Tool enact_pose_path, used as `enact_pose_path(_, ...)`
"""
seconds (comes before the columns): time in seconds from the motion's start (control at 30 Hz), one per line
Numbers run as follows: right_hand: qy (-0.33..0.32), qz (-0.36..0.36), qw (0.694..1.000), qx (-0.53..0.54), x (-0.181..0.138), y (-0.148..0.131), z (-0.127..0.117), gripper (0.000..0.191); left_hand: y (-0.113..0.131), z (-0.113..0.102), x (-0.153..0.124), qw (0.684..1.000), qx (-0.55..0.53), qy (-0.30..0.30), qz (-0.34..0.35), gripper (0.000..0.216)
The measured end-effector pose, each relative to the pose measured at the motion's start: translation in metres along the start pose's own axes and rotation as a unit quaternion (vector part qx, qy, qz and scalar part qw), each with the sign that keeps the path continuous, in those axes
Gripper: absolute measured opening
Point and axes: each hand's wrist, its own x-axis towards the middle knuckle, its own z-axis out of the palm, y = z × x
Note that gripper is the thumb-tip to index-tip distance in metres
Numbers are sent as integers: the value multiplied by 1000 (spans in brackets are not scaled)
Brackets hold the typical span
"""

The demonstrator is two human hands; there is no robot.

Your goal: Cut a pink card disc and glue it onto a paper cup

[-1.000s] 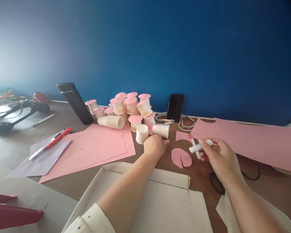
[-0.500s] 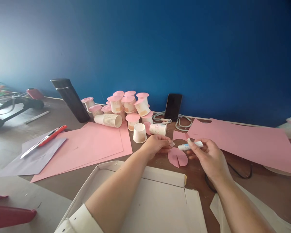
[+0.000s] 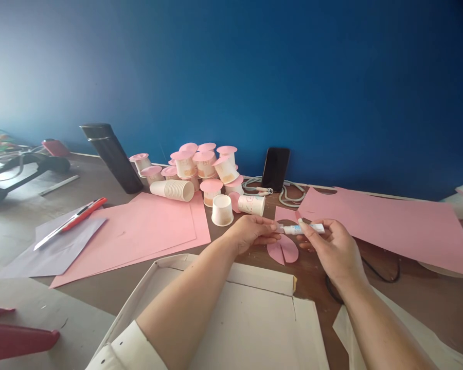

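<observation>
Between the fingers of my right hand [image 3: 334, 249] is a small white glue tube [image 3: 303, 229] with blue print, lying level and pointing left. My left hand [image 3: 254, 231] pinches a clear cap [image 3: 280, 228] at the tube's tip. Just below them, a pink paper disc [image 3: 283, 250] with a slit lies on the brown table. A white paper cup [image 3: 222, 210] stands upside down to the left of my left hand, beside a printed paper cup [image 3: 252, 205] on its side with a pink disc at its base.
Several cups with pink discs [image 3: 206, 163] are piled by the wall, near nested cups [image 3: 173, 190]. Around lie pink sheets [image 3: 139, 226], a larger pink sheet [image 3: 389, 221], a utility knife [image 3: 75, 221], a black flask [image 3: 113, 159], a phone [image 3: 276, 168] and a white box lid [image 3: 254, 318].
My left hand has moved slightly right, bringing the clear cap onto the glue tube's tip, where a gap showed before. My right hand stays nearly in place.
</observation>
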Motion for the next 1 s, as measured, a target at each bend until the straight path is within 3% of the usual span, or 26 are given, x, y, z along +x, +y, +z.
enact_pose_path(1.0,6,-6,1000,24,-3,-5,1,49,3,5,-2,999,27,-17,-8,8)
